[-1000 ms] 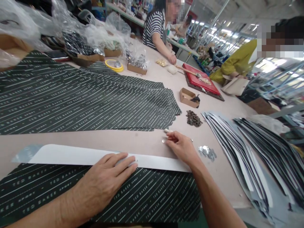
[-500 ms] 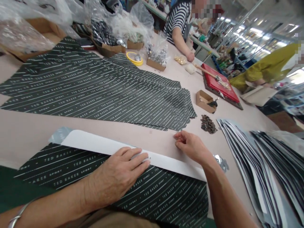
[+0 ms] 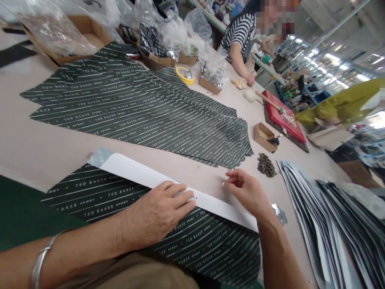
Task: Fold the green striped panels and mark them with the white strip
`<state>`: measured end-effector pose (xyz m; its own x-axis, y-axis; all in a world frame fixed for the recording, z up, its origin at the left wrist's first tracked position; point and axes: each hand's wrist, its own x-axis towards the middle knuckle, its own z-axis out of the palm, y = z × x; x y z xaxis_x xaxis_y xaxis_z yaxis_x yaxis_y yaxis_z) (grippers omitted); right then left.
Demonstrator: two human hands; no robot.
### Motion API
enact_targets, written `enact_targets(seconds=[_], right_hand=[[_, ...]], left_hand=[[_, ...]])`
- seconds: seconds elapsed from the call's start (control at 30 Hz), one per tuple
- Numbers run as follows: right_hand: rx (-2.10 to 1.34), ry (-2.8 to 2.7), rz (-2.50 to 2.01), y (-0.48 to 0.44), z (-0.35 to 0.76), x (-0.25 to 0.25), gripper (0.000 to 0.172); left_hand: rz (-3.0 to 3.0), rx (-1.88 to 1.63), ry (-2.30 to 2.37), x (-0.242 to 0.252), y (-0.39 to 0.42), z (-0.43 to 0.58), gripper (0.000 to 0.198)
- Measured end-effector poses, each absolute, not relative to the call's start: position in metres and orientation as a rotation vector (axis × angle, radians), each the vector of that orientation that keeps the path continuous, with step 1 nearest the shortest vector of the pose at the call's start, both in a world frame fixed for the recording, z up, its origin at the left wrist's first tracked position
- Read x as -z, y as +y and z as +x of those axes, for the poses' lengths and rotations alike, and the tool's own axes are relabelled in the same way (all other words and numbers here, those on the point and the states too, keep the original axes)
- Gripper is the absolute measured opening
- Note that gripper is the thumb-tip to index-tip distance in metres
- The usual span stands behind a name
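Left hand: the worker's left hand (image 3: 162, 212) lies palm down near the centre of the frame, fingers stretched out and pressing, gripping nothing that I can see.
White strip: under those fingers, a long white strip (image 3: 132, 170) slants from left of centre down to the lower right, along the upper edge of a dark striped sheet (image 3: 99, 188).
Right hand: just right of centre, the right hand (image 3: 248, 192) is raised above the strip, fingers half curled; a bright speck (image 3: 223, 184) shows by the thumb tip, and I can't tell whether it is held.
Silver discs: a small heap of silver discs (image 3: 279, 214) sits just right of the right wrist.
Brown pile: little brown pieces (image 3: 266, 165) are heaped above the discs, below a small cardboard box (image 3: 263, 136).
Stacked strips: pale and dark strips (image 3: 313, 216) fan out at lower right.
Larger sheets: more striped sheets (image 3: 144, 112) spread across the upper left and middle of the table (image 3: 18, 132).
Co-worker: someone in a striped shirt (image 3: 240, 32) stands at the top.
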<state>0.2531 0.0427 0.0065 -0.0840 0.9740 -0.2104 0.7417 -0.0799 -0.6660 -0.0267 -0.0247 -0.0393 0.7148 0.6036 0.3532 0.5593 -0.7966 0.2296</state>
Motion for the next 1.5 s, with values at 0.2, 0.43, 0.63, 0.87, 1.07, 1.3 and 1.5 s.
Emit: enact_targets(seconds=[0.2,0.43,0.63,0.87,1.07,1.3,1.5], right_hand=[[-1.351,-1.861,-1.481,0.016,0.205,-0.004,0.020],[-1.324,-2.013,-1.483,0.020,0.187,-0.002,0.020],[-1.214,-2.169,-1.565,0.018,0.179,-0.008,0.024],[-0.894,-2.168,-1.600,0.020,0.205,-0.004,0.017],[-0.061,-2.047,-1.807,0.040,0.285,0.028,0.041],[-0.279,-1.452,-1.713,0.031,0.277,0.017,0.032],[-0.766,-0.942,-1.182,-0.001,0.231,-0.012,0.024]], left_hand=[[2.820,-0.580,0.957,0.041,-0.026,-0.027,0.032],[2.822,-0.576,0.950,0.040,-0.024,-0.027,0.029],[2.837,-0.548,0.952,0.040,-0.025,-0.027,0.034],[2.896,-0.557,0.967,0.042,-0.025,-0.026,0.033],[2.946,-0.546,0.961,0.039,-0.023,-0.024,0.033],[2.950,-0.390,0.891,0.028,-0.012,-0.021,0.028],[2.919,-0.453,0.877,0.032,-0.012,-0.023,0.026]])
